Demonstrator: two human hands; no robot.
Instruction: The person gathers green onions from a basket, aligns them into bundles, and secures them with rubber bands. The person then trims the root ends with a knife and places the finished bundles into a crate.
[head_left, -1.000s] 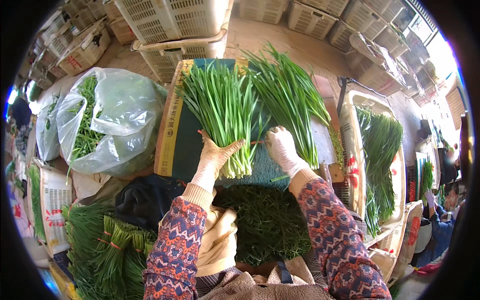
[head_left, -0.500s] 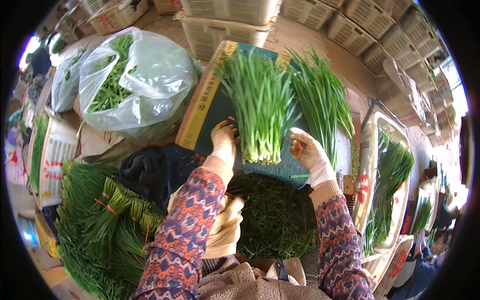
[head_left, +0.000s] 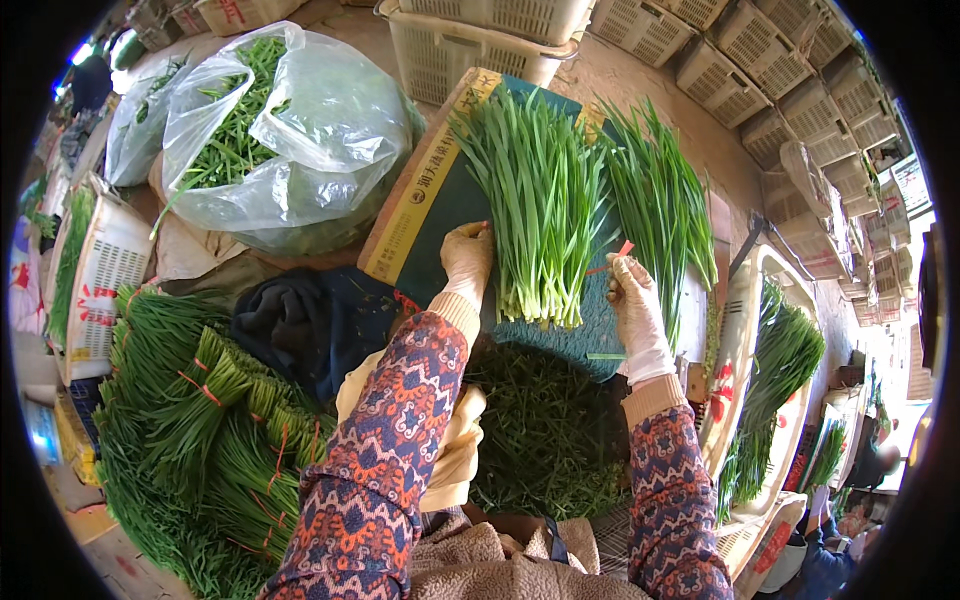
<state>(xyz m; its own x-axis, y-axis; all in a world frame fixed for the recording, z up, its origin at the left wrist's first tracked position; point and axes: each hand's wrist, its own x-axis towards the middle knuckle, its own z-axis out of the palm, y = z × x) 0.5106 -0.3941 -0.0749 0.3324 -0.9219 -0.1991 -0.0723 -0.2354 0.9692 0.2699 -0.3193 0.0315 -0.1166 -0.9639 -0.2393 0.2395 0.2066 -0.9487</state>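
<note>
A bunch of green chives (head_left: 545,210) with pale cut ends toward me lies on a dark green padded board (head_left: 440,215) with a yellow printed border. My right hand (head_left: 635,300), in a thin pale glove, is closed beside the bunch's lower right, pinching a narrow red tie (head_left: 622,250) whose end sticks up; the strip runs toward the stalks. My left hand (head_left: 467,262), gloved too, is closed at the bunch's left edge, its fingertips at the other side of the tie, mostly hidden. Looser chives (head_left: 660,190) lie right of the bunch.
Tied chive bundles (head_left: 215,400) are heaped at left. Behind them sit dark cloth (head_left: 290,325) and a clear plastic bag (head_left: 300,150) of greens. Dark leaf trimmings (head_left: 545,440) lie below the board. A pale crate (head_left: 735,400) with chives stands right; stacked crates (head_left: 470,55) rise behind.
The view has shifted slightly. My right hand has closed more and turned, and the red tie end now stands up from its fingers. The red tip earlier visible by my left fingers is mostly hidden.
</note>
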